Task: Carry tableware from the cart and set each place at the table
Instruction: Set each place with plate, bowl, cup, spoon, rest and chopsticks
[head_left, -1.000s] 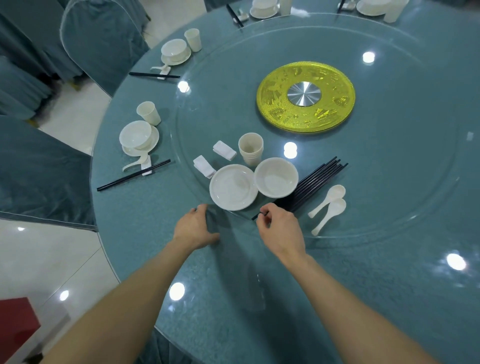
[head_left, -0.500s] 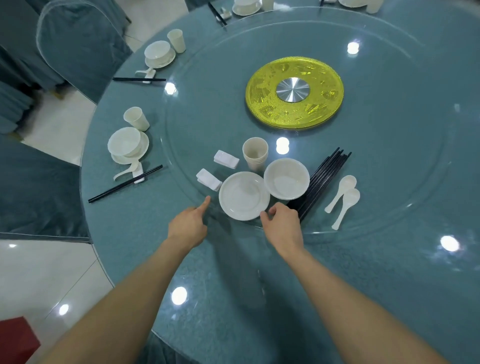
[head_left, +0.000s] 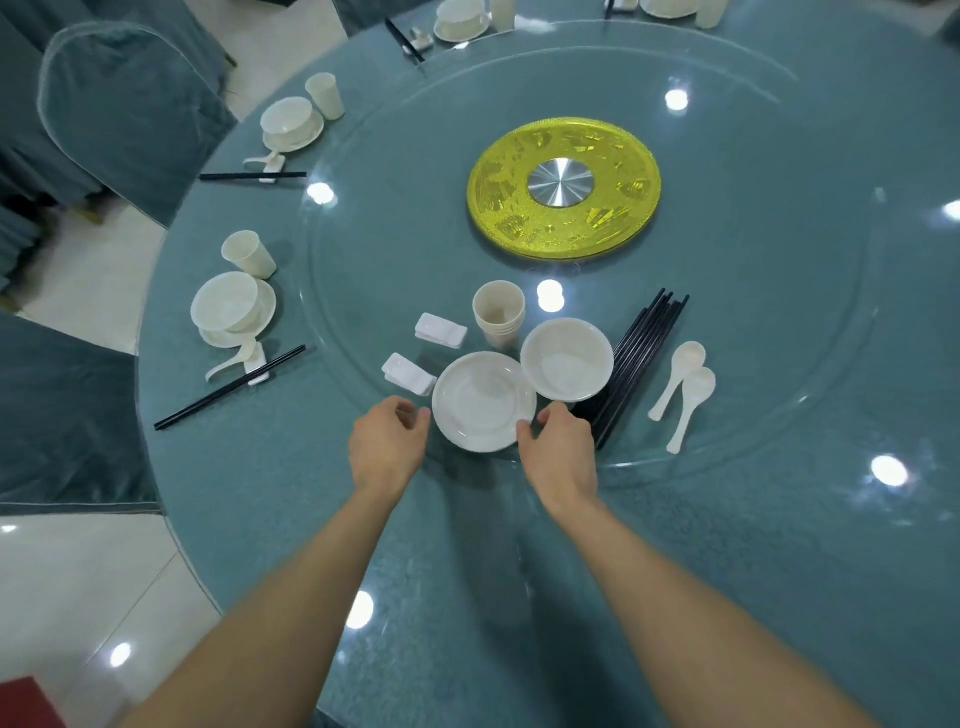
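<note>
A round teal worktop (head_left: 260, 493) fills the view, carrying a wide glass turntable (head_left: 753, 338) with a gold disc (head_left: 519, 208) at its middle. Two bare forearms reach in from the near edge. The left grip (head_left: 387, 447) hangs released, its fingers loosely curled around nothing, its fingertips just beside the left rim of the plate (head_left: 480, 405). The right grip (head_left: 561, 447) is grasping that plate at its near right rim, thumb lying over the edge and curled fingers beside it. The plate is plain, glossy white and shallow, with a broad flat rim, and it lies on the near edge of the turntable. A white bowl (head_left: 566, 364) overlaps its far right rim, and a stack of cream cups (head_left: 498, 314) stands upright just behind both. A bundle of black chopsticks (head_left: 644, 348) lies right of the bowl, touching it, and two white spoons (head_left: 698, 387) lie side by side further right. Two white rests (head_left: 440, 330) sit left of the cups and plate. Along the left edge of the worktop, a set place (head_left: 231, 306) shows a bowl on a plate, a cup, a spoon and chopsticks.
</note>
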